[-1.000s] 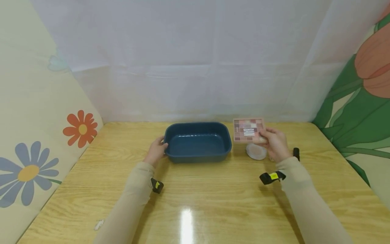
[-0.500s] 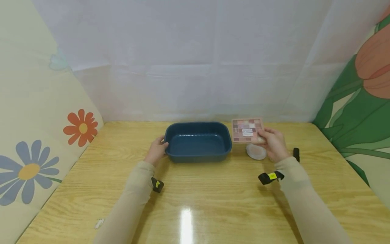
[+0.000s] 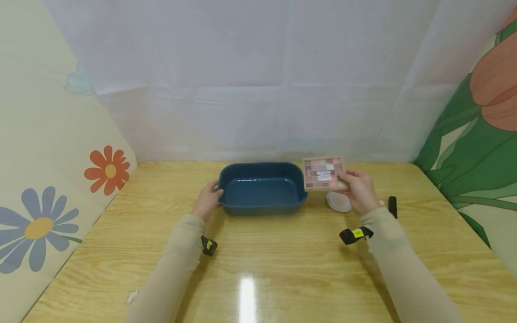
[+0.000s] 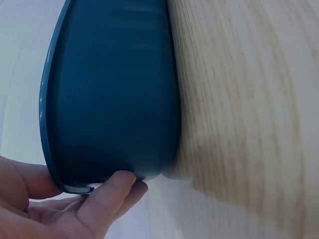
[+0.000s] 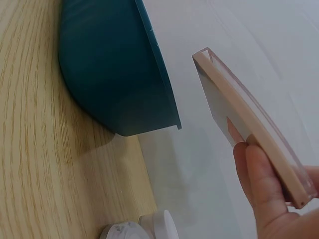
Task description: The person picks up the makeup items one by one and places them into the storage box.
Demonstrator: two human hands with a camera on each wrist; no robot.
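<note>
A dark blue rectangular basin (image 3: 264,195) sits on the wooden table. My left hand (image 3: 208,199) grips its left end; in the left wrist view the thumb and fingers (image 4: 107,199) close around the rim and side. In my right hand (image 3: 361,190) is an eyeshadow palette (image 3: 321,172) with a clear lid over pink and brown pans. It is held up off the table at its right edge, its left edge overlapping the basin's right rim in the head view. From the right wrist, the palette (image 5: 249,127) appears tilted and apart from the basin (image 5: 114,69).
Below the palette lies a round, pale compact-like container (image 3: 338,202). Two round containers (image 5: 164,226) show at the right wrist view's bottom edge. A black stick-shaped object (image 3: 392,206) is partly behind the right sleeve. A small white scrap (image 3: 131,297) lies front left.
My right hand has moved slightly left with the palette, from beside the basin to its right rim as seen from the head. The left hand and basin stay in place.
</note>
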